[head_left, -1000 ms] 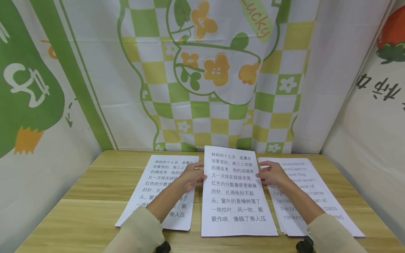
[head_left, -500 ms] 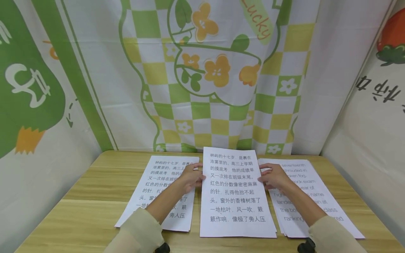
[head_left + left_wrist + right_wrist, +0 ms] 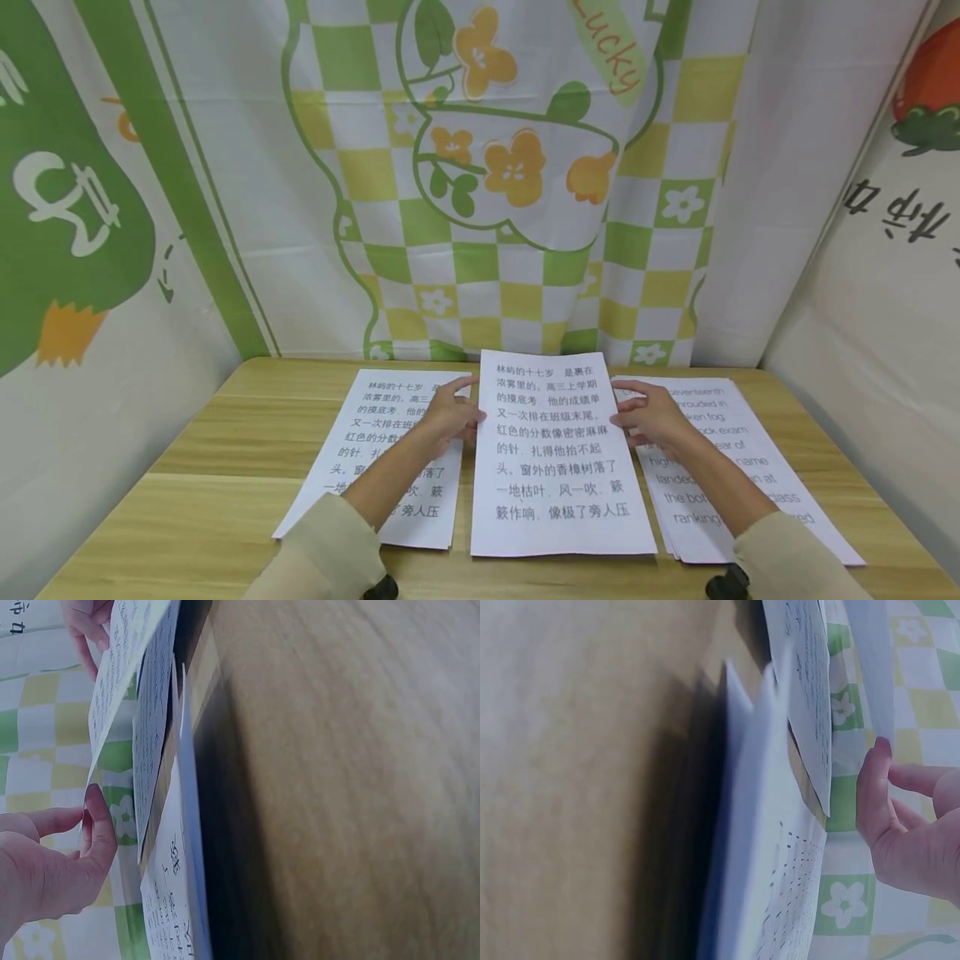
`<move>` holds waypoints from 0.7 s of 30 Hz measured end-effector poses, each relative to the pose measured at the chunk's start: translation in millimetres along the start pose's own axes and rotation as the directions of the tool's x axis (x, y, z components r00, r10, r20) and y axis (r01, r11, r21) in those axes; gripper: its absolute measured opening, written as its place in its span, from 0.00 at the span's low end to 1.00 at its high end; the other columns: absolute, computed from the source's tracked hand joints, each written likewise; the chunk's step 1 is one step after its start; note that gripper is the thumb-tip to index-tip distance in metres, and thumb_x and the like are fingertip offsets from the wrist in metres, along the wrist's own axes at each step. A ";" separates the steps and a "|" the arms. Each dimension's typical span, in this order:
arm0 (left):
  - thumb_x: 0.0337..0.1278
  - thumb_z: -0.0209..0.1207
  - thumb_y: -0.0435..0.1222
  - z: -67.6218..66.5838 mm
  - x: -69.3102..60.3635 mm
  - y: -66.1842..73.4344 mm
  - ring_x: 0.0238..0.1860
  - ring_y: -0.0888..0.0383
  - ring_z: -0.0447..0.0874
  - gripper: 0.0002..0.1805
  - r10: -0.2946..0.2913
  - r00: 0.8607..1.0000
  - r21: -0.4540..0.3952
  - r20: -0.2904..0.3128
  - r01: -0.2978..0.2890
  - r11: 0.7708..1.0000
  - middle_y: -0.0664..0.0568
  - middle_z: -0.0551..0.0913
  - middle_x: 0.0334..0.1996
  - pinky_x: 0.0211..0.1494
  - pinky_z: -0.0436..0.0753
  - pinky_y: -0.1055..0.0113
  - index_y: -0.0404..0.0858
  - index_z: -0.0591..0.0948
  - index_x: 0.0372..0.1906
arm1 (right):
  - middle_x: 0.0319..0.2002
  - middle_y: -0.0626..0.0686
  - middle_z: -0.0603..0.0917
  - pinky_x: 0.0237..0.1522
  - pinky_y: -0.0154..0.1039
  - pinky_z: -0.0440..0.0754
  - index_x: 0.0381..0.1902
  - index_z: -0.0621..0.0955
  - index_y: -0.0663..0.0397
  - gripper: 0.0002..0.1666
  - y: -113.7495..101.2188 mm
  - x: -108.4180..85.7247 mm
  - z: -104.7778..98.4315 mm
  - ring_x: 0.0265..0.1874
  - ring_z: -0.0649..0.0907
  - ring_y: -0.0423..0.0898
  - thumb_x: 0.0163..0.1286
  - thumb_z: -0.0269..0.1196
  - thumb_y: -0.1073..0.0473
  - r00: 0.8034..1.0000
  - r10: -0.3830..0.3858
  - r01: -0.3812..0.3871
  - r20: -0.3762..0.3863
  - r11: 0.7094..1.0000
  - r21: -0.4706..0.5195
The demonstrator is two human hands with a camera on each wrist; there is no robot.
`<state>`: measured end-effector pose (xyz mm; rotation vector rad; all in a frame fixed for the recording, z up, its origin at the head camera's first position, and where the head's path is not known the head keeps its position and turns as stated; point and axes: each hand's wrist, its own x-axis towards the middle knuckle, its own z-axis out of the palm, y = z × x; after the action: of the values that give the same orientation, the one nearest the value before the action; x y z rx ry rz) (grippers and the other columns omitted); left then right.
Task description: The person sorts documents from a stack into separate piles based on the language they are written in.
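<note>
Between my two hands a white printed sheet of paper [image 3: 555, 475] with large Chinese text is held up. My left hand [image 3: 450, 418] pinches its left edge between thumb and fingers, and my right hand [image 3: 651, 421] pinches the right edge. From the left wrist, the raised sheet [image 3: 124, 675] is above another printed page [image 3: 154, 712] lying on the table. The right wrist view shows the same gap between the held sheet [image 3: 874, 667] and the lower page [image 3: 802, 682]. In the head view, the held sheet hides that lower page.
A stack of Chinese-text pages [image 3: 423, 531] lies under my left forearm. An English-text stack [image 3: 750, 442], slightly uneven at its edges, lies under my right forearm. The wooden table [image 3: 187, 467] meets a checked, flower-print curtain [image 3: 502, 300] at the back.
The held sheet has shifted slightly left, and its bottom edge has risen a little just now. Both hands keep their pinch on its sides.
</note>
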<state>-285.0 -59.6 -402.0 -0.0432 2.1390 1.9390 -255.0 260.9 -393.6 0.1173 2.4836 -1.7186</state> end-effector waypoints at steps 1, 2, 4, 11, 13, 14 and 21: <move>0.58 0.59 0.17 -0.8 -0.1 0.5 0.25 0.56 0.83 0.42 0.006 1.000 0.006 -0.004 -0.006 1.000 0.37 0.84 0.45 0.26 0.87 0.68 0.38 0.66 0.78 | 0.49 0.62 0.84 0.30 0.39 0.91 0.77 0.65 0.63 0.44 -0.4 0.4 0.0 0.33 0.86 0.44 0.65 0.67 0.75 1.000 -0.002 0.002 0.001 1.000 0.006; 0.58 0.59 0.17 -1.6 0.0 1.1 0.26 0.56 0.83 0.41 0.010 1.000 0.013 -0.007 -0.010 1.000 0.37 0.84 0.46 0.26 0.86 0.69 0.38 0.66 0.78 | 0.48 0.61 0.84 0.31 0.39 0.91 0.78 0.65 0.63 0.44 -1.0 0.9 0.0 0.33 0.86 0.44 0.65 0.67 0.75 1.000 -0.005 0.005 0.002 1.000 0.012; 0.59 0.60 0.18 -3.3 0.3 2.7 0.29 0.56 0.83 0.41 0.017 1.000 0.031 -0.020 -0.016 0.999 0.38 0.84 0.46 0.28 0.86 0.70 0.40 0.68 0.78 | 0.47 0.60 0.84 0.32 0.39 0.91 0.78 0.65 0.63 0.44 -2.8 2.0 0.1 0.34 0.86 0.43 0.66 0.67 0.74 1.000 -0.014 0.014 0.005 1.000 0.019; 0.60 0.60 0.19 -9.6 2.1 7.2 0.33 0.54 0.84 0.37 0.042 0.997 0.037 -0.057 -0.040 0.999 0.40 0.82 0.46 0.38 0.90 0.64 0.39 0.71 0.75 | 0.50 0.61 0.83 0.34 0.39 0.91 0.78 0.65 0.61 0.42 -9.4 6.1 4.0 0.35 0.87 0.45 0.68 0.66 0.73 0.999 -0.025 0.023 0.028 0.998 0.066; 0.61 0.59 0.19 -12.3 1.8 7.6 0.33 0.54 0.85 0.36 0.046 0.997 0.040 -0.065 -0.043 0.998 0.40 0.82 0.46 0.38 0.90 0.64 0.38 0.72 0.75 | 0.50 0.60 0.83 0.33 0.39 0.91 0.78 0.65 0.61 0.41 -11.2 6.7 5.9 0.36 0.87 0.45 0.69 0.65 0.73 0.999 -0.028 0.024 0.043 0.996 0.085; 0.62 0.59 0.19 -13.8 1.6 7.8 0.33 0.54 0.85 0.35 0.048 0.997 0.042 -0.067 -0.045 0.998 0.40 0.82 0.46 0.39 0.90 0.64 0.38 0.72 0.75 | 0.49 0.59 0.84 0.33 0.39 0.91 0.78 0.65 0.61 0.41 -12.0 7.1 6.8 0.36 0.87 0.45 0.69 0.65 0.73 0.998 -0.030 0.025 0.050 0.995 0.096; 0.63 0.59 0.21 -27.5 1.5 11.7 0.34 0.55 0.84 0.33 0.059 0.994 0.040 -0.087 -0.055 0.998 0.40 0.83 0.46 0.39 0.90 0.64 0.37 0.73 0.74 | 0.49 0.60 0.85 0.41 0.44 0.92 0.79 0.63 0.61 0.39 -21.2 12.6 14.6 0.39 0.88 0.45 0.72 0.60 0.72 0.993 -0.049 0.032 0.108 0.987 0.159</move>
<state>-293.2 -85.1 -388.7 -0.0628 2.2562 1.9621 -269.4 239.8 -380.9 -0.0157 2.2853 -1.8814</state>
